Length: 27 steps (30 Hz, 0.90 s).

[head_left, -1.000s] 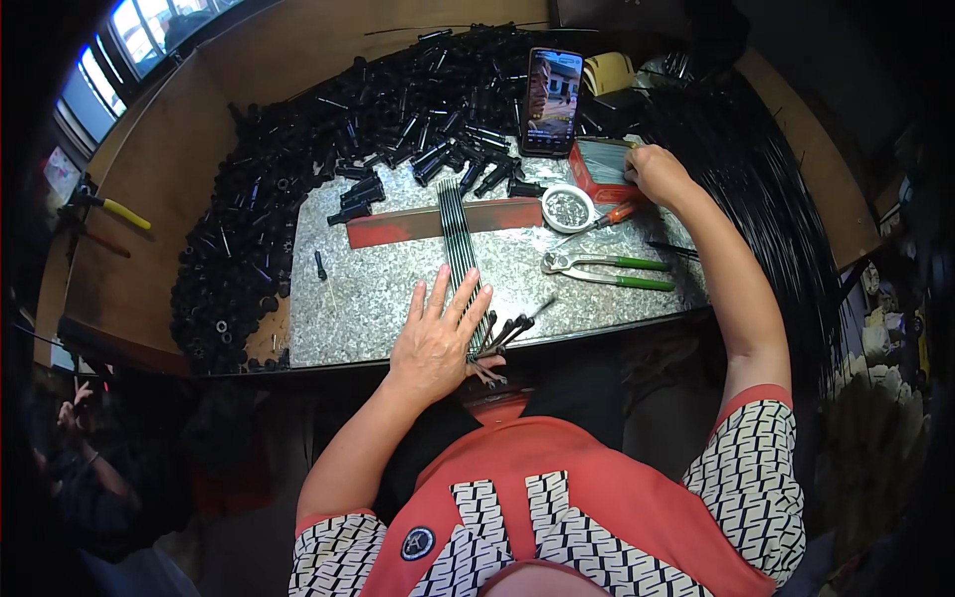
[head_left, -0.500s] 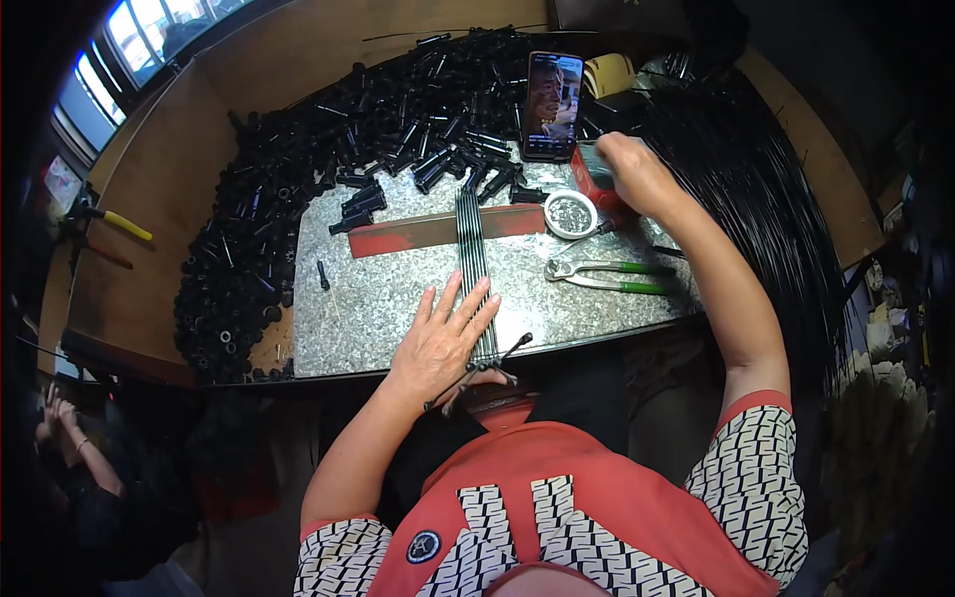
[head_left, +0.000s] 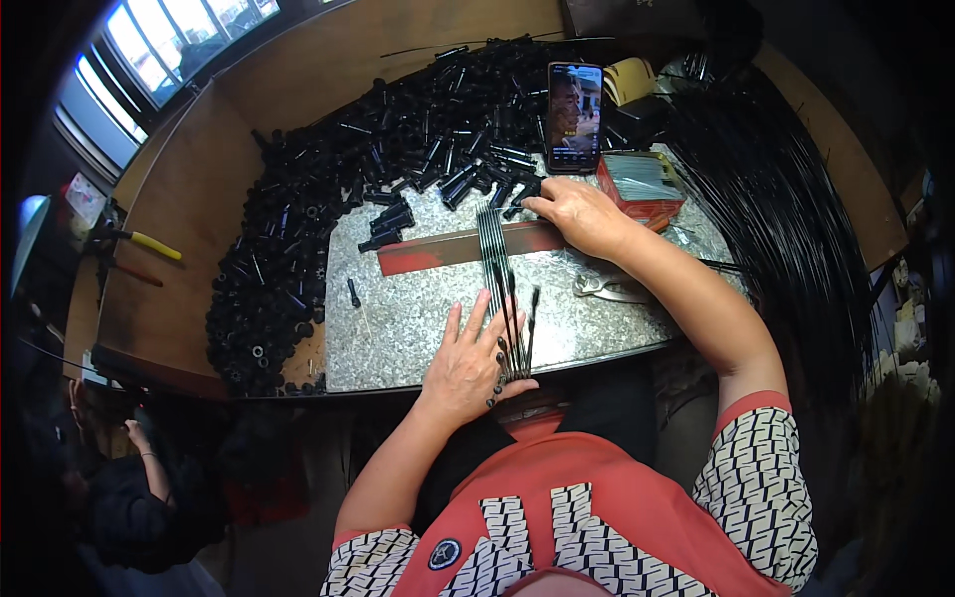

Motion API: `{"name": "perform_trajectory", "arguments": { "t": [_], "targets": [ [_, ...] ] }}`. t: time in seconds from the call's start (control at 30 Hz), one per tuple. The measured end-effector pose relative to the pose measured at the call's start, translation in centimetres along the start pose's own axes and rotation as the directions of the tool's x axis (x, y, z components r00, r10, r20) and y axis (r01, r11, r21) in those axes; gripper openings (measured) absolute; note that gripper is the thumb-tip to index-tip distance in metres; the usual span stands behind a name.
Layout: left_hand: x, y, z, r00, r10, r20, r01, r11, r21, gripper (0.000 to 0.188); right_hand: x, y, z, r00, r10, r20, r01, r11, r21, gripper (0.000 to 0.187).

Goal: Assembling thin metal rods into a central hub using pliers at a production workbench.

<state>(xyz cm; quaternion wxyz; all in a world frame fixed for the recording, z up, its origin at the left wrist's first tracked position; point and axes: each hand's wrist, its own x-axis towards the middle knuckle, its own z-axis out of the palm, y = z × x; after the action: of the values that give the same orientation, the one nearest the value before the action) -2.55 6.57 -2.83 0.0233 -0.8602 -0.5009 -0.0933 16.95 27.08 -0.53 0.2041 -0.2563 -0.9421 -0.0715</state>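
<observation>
My left hand (head_left: 466, 363) lies at the near edge of the speckled board (head_left: 388, 338), fingers stretched and spread, touching a bundle of thin dark rods (head_left: 492, 249). Its thumb reaches under their near ends, where small black knobs show. The rods lean across a red-and-brown bar (head_left: 428, 251). Beside their far ends, my right hand (head_left: 585, 217) is closed in a pinch close to small black parts; what its fingertips hold, if anything, is too small to make out. Nippers (head_left: 604, 287) lie partly hidden under my right forearm.
Black plastic parts (head_left: 398, 129) are heaped at the back and left. A phone (head_left: 575, 117) stands beyond my right hand, near a red box of pale sticks (head_left: 642, 184). Long black rods (head_left: 786, 199) fill the right side. Yellow-handled pliers (head_left: 149, 245) hang at the left wall.
My right hand has moved left and nearer, from the red box to the rods' far ends, now covering the white dish. The near rod ends have shifted over my left thumb.
</observation>
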Motion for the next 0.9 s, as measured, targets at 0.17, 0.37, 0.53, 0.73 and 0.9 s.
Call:
{"name": "perform_trajectory", "arguments": {
  "t": [0.17,0.37,0.53,0.73,0.9],
  "targets": [
    [-0.18,-0.19,0.47,1.0,0.012,-0.022,-0.013,1.0,-0.017,0.088,0.16,-0.18,0.11,1.0,0.026,0.012,-0.025,0.999,-0.021,0.025],
    [-0.16,-0.2,0.46,0.996,0.004,-0.093,-0.018,0.99,-0.142,0.095,0.13,-0.08,0.38,0.999,0.042,0.002,-0.041,0.999,-0.027,0.022],
    [-0.14,-0.16,0.48,0.998,-0.009,-0.066,-0.002,0.987,-0.162,0.098,0.07,-0.03,0.56,0.999,0.05,-0.009,-0.05,0.999,-0.004,0.018],
    [-0.08,-0.21,0.66,0.997,-0.008,-0.074,-0.004,0.987,-0.162,0.098,-0.06,0.07,0.66,0.999,0.043,-0.005,-0.043,0.999,-0.006,0.018],
    [-0.08,-0.23,0.48,0.998,-0.01,-0.069,-0.001,0.988,-0.155,0.098,0.55,-0.01,0.23,1.0,-0.002,0.031,0.003,0.999,-0.037,0.028]
  ]
}}
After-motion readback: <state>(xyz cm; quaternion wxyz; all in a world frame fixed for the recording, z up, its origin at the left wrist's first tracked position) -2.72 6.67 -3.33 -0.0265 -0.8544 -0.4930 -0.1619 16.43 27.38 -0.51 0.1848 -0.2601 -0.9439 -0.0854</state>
